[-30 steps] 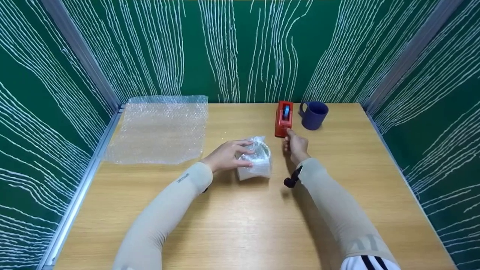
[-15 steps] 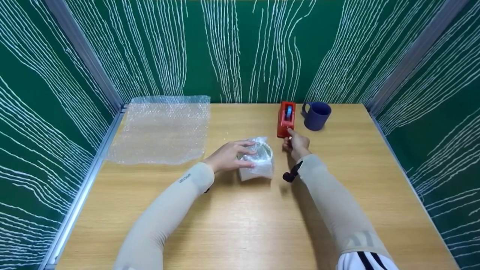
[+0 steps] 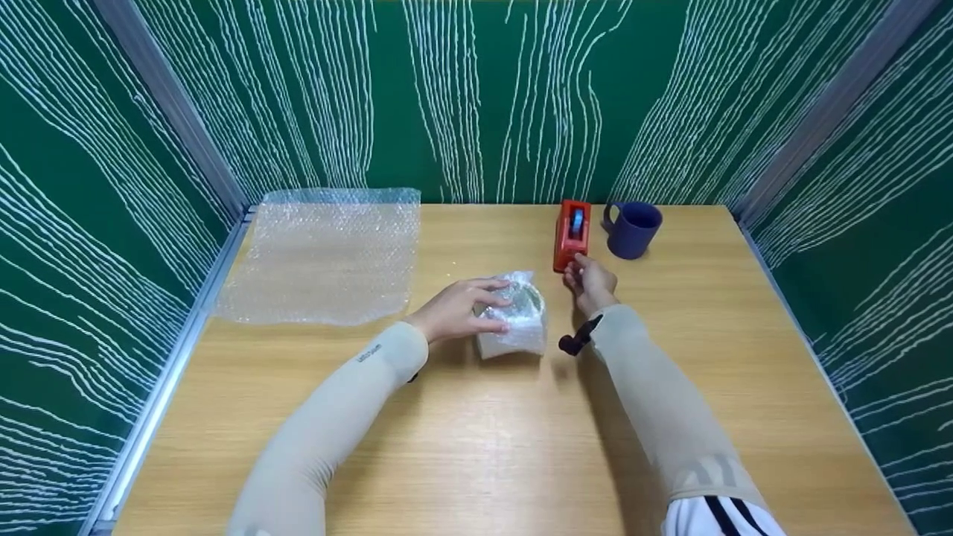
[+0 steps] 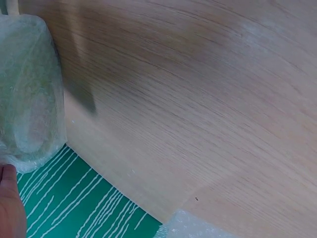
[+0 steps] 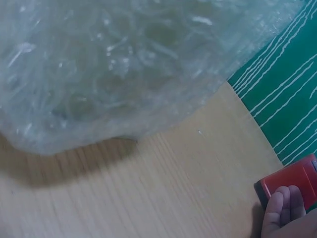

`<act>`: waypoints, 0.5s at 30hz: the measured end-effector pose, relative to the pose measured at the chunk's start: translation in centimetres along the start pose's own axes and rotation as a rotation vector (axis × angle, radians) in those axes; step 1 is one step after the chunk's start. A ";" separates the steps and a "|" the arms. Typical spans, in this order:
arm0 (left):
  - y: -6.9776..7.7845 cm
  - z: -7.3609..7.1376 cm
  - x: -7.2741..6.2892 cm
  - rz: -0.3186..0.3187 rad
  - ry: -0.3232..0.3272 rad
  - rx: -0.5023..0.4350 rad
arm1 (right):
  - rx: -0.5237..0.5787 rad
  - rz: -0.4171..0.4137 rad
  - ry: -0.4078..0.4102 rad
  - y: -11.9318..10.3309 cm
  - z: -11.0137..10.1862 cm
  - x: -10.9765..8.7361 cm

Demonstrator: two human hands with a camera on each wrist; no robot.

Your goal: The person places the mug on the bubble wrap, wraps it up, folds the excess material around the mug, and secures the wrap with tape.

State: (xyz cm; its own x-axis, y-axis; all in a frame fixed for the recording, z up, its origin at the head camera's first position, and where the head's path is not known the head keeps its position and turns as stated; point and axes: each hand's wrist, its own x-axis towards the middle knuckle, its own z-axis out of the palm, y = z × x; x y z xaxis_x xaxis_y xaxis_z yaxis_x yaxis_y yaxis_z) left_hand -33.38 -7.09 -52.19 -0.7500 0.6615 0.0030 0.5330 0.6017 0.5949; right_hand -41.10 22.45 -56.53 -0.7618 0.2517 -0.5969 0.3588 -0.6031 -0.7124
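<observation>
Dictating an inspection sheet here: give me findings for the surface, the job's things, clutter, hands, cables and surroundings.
Surface: wood-grain table.
Job's things: bubble-wrapped bundle and red tape dispenser, both on the table.
Clutter: purple mug upright beside the dispenser; bubble wrap sheet spread at back left.
Left hand: holds the bundle.
Right hand: touches the dispenser's near end; whether it pinches tape is unclear.
Cables: nothing seen.
Surroundings: green walls with white wavy lines.

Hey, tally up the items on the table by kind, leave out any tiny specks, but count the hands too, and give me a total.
Bubble wrap sheet: 1
Wrapped bundle: 1
Tape dispenser: 1
Mug: 1
Hands: 2, left hand and right hand
Total: 6
</observation>
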 end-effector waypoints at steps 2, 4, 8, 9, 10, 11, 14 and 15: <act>0.0 0.0 0.0 -0.001 0.001 0.000 | 0.013 0.012 0.004 0.0 0.1 -0.1; 0.0 0.0 -0.1 -0.003 0.001 -0.001 | 0.023 0.021 0.005 -0.1 0.2 -0.2; 0.0 0.0 -0.1 -0.008 -0.002 -0.002 | 0.033 0.035 0.000 -0.4 0.3 -0.5; 0.0 0.0 -0.1 -0.009 -0.004 -0.001 | 0.036 0.037 0.003 -0.5 0.4 -0.6; 0.0 0.0 -0.1 -0.012 -0.006 -0.002 | 0.034 0.042 0.008 -0.6 0.4 -0.6; 0.0 0.0 -0.1 -0.014 -0.008 0.000 | 0.030 0.048 0.014 -0.6 0.5 -0.6; 0.0 0.0 -0.1 -0.015 -0.010 0.005 | 0.014 0.070 0.038 -0.8 0.6 -0.5; 0.0 -0.1 -0.1 -0.013 -0.009 0.007 | 0.001 0.072 0.045 -0.9 0.7 -0.5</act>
State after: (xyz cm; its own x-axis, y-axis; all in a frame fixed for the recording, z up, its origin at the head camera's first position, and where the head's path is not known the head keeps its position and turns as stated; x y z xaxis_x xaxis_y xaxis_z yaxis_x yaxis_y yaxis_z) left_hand -33.36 -7.17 -52.16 -0.7533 0.6575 -0.0117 0.5260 0.6132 0.5894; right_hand -41.44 22.35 -55.38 -0.7090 0.2412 -0.6627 0.4113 -0.6219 -0.6664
